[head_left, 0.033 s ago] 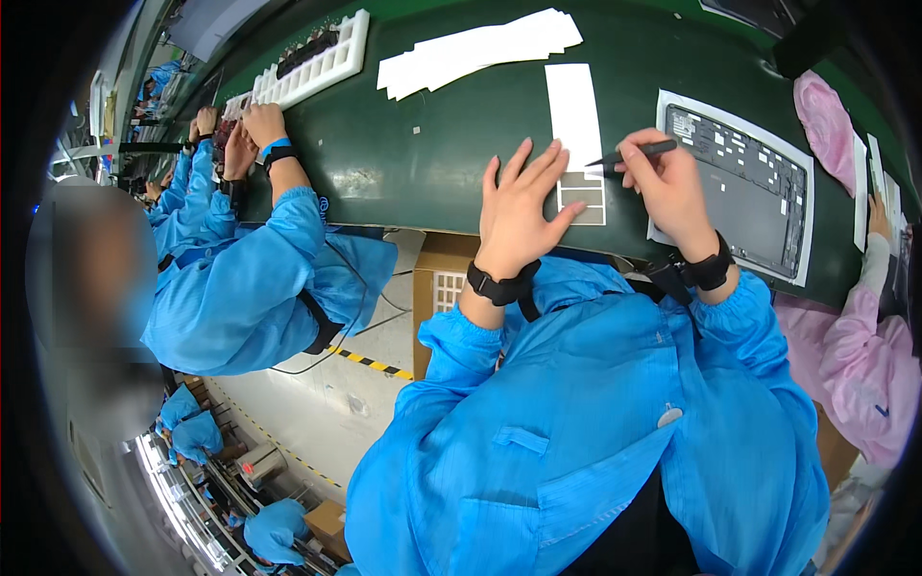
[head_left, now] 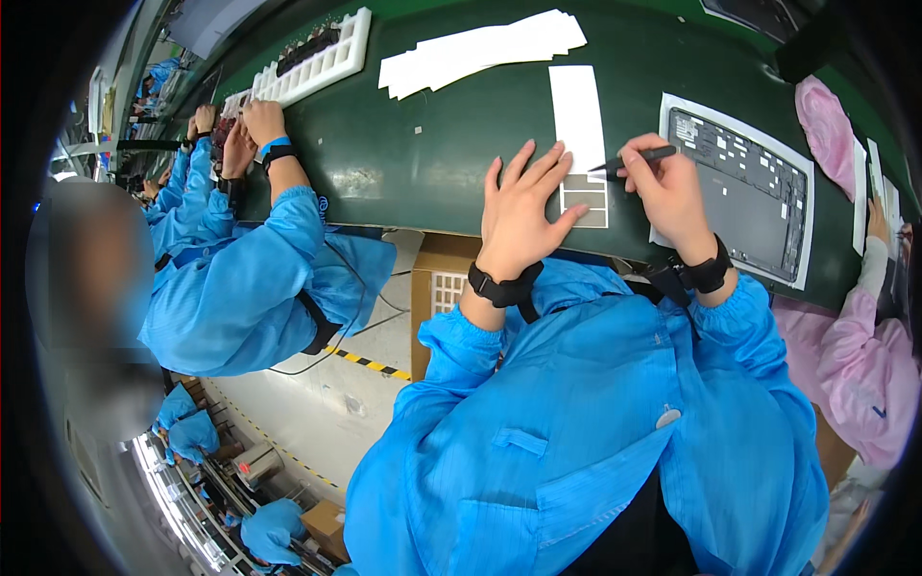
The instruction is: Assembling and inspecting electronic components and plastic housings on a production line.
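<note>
My left hand lies flat with spread fingers, palm down, partly over a white strip of paper and its lower end. Grey rectangular stickers with pale borders show at that near end, by my left thumb. Between the thumb and fingers of my right hand are slim black tweezers, held like a pen. Their pointed tip is at the upper right of the grey stickers; whether it touches is too small to tell. Just right of my right hand lies a flat dark grey device panel on a white backing.
Overlapping white sheets lie farther back on the green table. At the left, a co-worker in blue works beside a white slotted tray. A pink cloth and a pink-sleeved co-worker are at the right.
The tweezers' tip has shifted slightly toward me along the strip's right side. My left hand keeps its place on the strip.
</note>
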A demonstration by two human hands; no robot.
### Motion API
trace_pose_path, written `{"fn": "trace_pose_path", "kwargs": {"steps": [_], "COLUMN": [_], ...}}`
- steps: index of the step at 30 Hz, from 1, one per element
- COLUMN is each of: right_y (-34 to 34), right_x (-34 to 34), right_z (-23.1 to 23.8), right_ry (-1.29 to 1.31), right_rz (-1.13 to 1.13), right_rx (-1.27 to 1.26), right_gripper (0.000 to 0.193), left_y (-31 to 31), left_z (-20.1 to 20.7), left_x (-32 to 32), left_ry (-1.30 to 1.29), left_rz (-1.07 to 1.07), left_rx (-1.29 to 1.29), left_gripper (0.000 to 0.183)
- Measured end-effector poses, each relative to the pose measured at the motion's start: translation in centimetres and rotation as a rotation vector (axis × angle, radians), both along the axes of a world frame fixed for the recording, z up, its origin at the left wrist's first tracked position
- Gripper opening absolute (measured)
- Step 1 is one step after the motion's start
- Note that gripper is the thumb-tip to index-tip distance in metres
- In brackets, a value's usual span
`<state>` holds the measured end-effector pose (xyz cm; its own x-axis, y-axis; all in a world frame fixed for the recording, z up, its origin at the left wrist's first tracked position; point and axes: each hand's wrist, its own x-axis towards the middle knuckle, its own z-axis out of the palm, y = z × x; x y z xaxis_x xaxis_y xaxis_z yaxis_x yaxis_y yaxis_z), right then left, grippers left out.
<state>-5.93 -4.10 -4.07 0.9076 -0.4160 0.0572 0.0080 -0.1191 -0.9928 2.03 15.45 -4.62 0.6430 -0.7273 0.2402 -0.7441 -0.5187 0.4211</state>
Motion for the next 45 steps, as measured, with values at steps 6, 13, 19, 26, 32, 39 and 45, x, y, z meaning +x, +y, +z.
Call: {"fn": "trace_pose_path", "kwargs": {"steps": [6, 13, 19, 26, 32, 39, 45], "right_y": [0.6, 0.3, 1.2, -3.4, -18.0, -25.3, -24.6], "right_x": [-0.4, -0.5, -0.6, -2.7, -13.1, -21.1, -19.1], "right_z": [0.1, -0.8, 0.2, 2.4, 2.7, 0.4, 0.1], "right_ry": [0.097, 0.010, 0.086, -0.049, -0.094, 0.097, 0.060], "right_rz": [-0.017, -0.039, 0.009, -0.248, -0.477, -0.597, -0.470], "right_rx": [-0.173, 0.101, -0.104, 0.127, 0.031, -0.061, -0.054], "right_gripper": [0.018, 0.021, 0.022, 0.025, 0.026, 0.029, 0.024], "left_y": [0.3, 0.3, 0.2, -0.3, -0.3, -11.6, -21.6], "left_z": [-0.3, -0.1, -0.1, -0.1, 1.1, 7.4, 7.6], "left_x": [0.4, 0.5, 0.3, 0.2, -0.8, -9.1, -13.4], "left_ry": [0.007, 0.009, 0.007, 0.034, 0.159, 0.342, 0.237], "left_rz": [0.009, 0.011, 0.017, -0.003, 0.085, -0.556, -0.747], "left_rx": [-0.005, -0.012, -0.007, -0.032, -0.204, -0.176, 0.082], "left_gripper": [0.061, 0.061, 0.062, 0.056, 0.033, 0.034, 0.042]}}
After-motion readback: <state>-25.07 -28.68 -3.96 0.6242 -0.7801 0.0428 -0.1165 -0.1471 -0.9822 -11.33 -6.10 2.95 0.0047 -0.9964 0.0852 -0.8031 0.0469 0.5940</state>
